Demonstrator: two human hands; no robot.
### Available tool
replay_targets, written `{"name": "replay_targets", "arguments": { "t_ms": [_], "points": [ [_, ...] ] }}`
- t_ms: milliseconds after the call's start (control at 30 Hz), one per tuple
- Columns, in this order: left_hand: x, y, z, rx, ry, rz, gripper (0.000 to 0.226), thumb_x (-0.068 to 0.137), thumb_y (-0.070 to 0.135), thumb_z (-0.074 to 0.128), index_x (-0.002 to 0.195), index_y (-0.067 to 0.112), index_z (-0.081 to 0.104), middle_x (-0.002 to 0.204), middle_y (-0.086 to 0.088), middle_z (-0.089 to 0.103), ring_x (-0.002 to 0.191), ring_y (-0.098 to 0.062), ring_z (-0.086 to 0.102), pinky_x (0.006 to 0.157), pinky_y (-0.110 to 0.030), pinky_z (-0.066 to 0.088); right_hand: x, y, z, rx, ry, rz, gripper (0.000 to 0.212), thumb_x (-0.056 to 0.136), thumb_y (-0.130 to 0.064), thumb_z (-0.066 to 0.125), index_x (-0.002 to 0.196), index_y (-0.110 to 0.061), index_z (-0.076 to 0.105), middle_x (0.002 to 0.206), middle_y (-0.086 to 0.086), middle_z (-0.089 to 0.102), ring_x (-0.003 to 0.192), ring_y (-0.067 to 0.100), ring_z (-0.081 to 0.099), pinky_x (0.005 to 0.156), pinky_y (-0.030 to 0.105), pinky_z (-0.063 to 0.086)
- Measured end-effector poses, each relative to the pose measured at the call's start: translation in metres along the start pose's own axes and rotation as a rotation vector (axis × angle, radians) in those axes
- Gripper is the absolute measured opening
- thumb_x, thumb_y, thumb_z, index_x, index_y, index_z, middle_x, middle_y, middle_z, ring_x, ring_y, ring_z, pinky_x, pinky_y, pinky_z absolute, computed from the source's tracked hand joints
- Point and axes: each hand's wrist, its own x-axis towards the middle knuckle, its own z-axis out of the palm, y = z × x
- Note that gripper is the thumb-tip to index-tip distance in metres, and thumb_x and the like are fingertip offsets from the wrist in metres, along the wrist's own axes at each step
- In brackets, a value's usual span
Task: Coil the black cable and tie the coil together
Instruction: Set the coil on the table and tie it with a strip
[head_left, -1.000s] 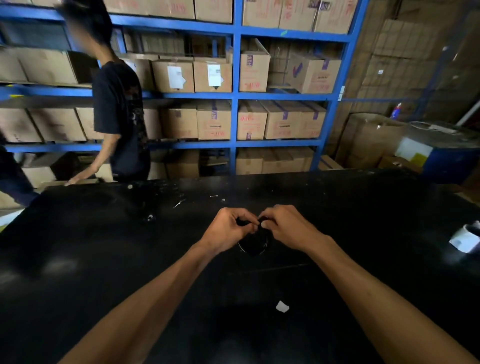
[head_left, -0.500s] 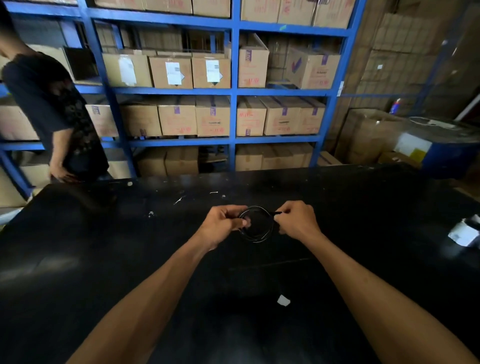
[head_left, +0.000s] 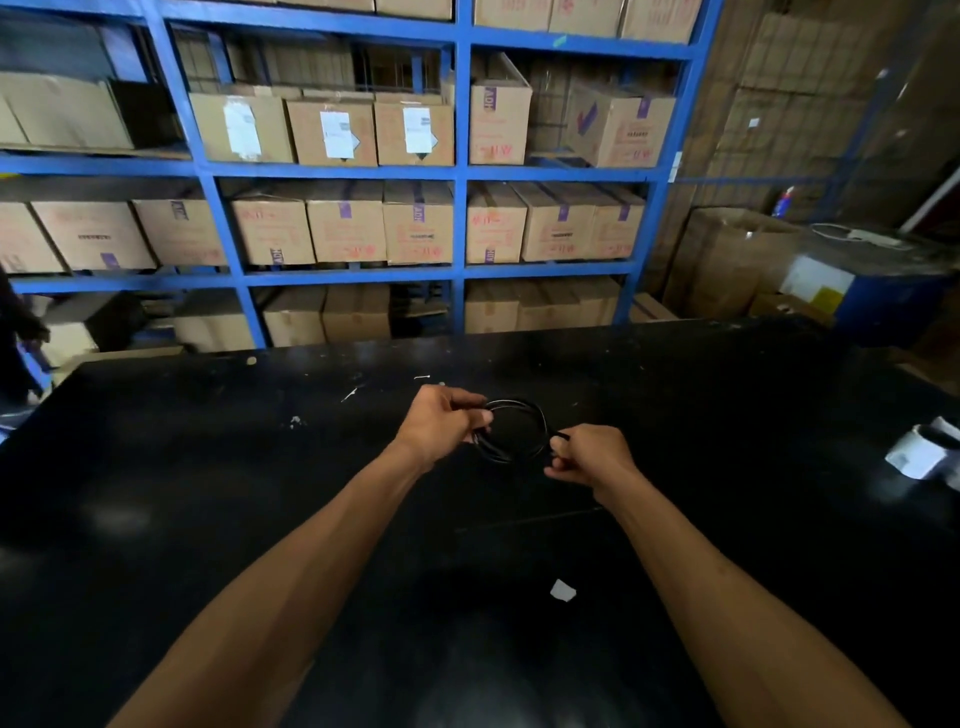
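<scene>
A thin black cable (head_left: 522, 408) is wound into a small round coil of a few loops, held just above the black table (head_left: 208, 493) near its middle. My left hand (head_left: 441, 423) pinches the coil's left side between thumb and fingers. My right hand (head_left: 589, 457) is closed on the coil's right side, where a short cable end sticks out by the thumb. Whether anything ties the loops together cannot be seen against the dark table.
A white paper scrap (head_left: 562, 591) lies between my forearms. A white roll (head_left: 922, 452) sits at the table's right edge. Small white bits (head_left: 353, 392) dot the far part. Blue shelving (head_left: 460, 171) with cardboard boxes stands behind. A person (head_left: 15, 332) is at the far left.
My hands have drawn apart and the coil has opened from a tight bunch into a wider ring. The person at the left has moved almost out of view.
</scene>
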Motion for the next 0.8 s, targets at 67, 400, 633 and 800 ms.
{"name": "replay_targets", "arguments": {
  "t_ms": [67, 400, 633, 800],
  "points": [
    [0.002, -0.003, 0.007, 0.113, 0.110, 0.022, 0.020, 0.085, 0.006, 0.074, 0.097, 0.022, 0.073, 0.091, -0.010, 0.077, 0.089, -0.022, 0.074, 0.084, -0.041, 0.062, 0.003, 0.008, 0.005, 0.011, -0.007, 0.002, 0.020, 0.094, 0.003, 0.060, 0.107, -0.010, 0.068, 0.098, 0.015, 0.068, 0.078, 0.019, 0.067, 0.051, 0.030, 0.060],
    [-0.004, -0.042, 0.019, 0.406, 0.200, 0.035, 0.020, 0.086, 0.011, 0.075, 0.106, 0.010, 0.077, 0.083, 0.002, 0.073, 0.066, 0.003, 0.062, 0.054, -0.004, 0.047, 0.017, 0.064, 0.012, -0.159, -0.148, 0.000, 0.014, 0.092, -0.003, 0.061, 0.102, -0.011, 0.066, 0.089, 0.012, 0.070, 0.079, 0.020, 0.069, 0.071, 0.035, 0.064],
    [-0.010, -0.105, 0.020, 0.544, 0.173, -0.108, 0.022, 0.086, 0.016, 0.072, 0.106, 0.012, 0.078, 0.076, 0.000, 0.075, 0.072, -0.012, 0.071, 0.071, -0.028, 0.058, 0.050, 0.130, -0.012, -0.677, 0.046, 0.000, 0.019, 0.086, -0.012, 0.061, 0.094, -0.007, 0.077, 0.100, 0.014, 0.074, 0.104, 0.035, 0.068, 0.090, 0.041, 0.056],
    [-0.014, -0.144, 0.025, 0.605, 0.088, -0.174, 0.023, 0.086, 0.018, 0.070, 0.107, 0.012, 0.078, 0.097, -0.010, 0.079, 0.090, -0.024, 0.073, 0.084, -0.035, 0.059, 0.068, 0.176, -0.020, -0.948, -0.022, 0.049, 0.036, 0.085, -0.033, 0.075, 0.120, -0.023, 0.070, 0.127, 0.008, 0.066, 0.116, 0.027, 0.063, 0.097, 0.038, 0.052]
  ]
}}
